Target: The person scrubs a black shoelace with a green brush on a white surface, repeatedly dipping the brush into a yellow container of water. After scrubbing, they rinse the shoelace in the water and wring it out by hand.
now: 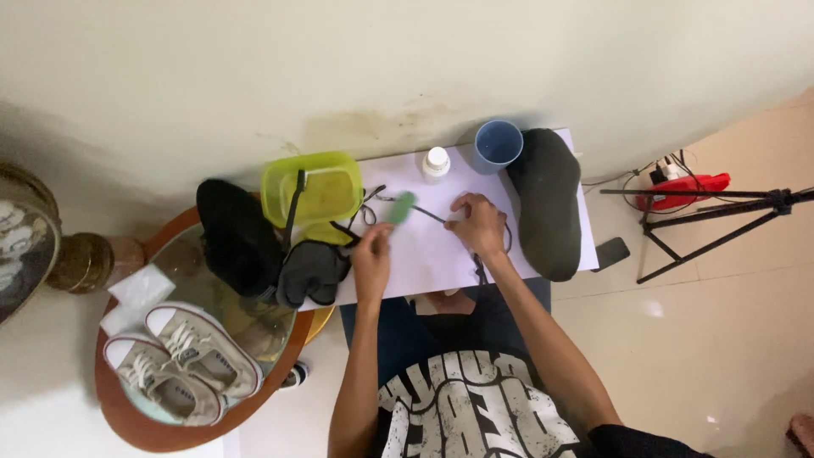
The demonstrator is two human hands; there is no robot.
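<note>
The dark shoelace (424, 212) lies stretched across the white board (424, 254) at the centre of the frame, its long axis running from upper left to lower right. Your right hand (479, 225) presses down on it at its right end, fingers curled onto the lace, pinning it flat. Your left hand (371, 259) sits lower left of that, closed around the handle of a small green brush (401, 207), whose head points up and right and rests on or just over the lace; you cannot tell if the bristles touch. So the lace runs between your two hands, and the brush hand is the nearer one to its free left stretch.

Just left of the brush stands a yellow-green tub (314, 188), with a dark insole (312, 271) below it. Above your right hand are a small white bottle (436, 162) and a blue cup (498, 144); a black shoe (549, 203) lies to the right. A pair of pale sneakers (182, 360) sits on the round glass table (127, 416) at lower left.
</note>
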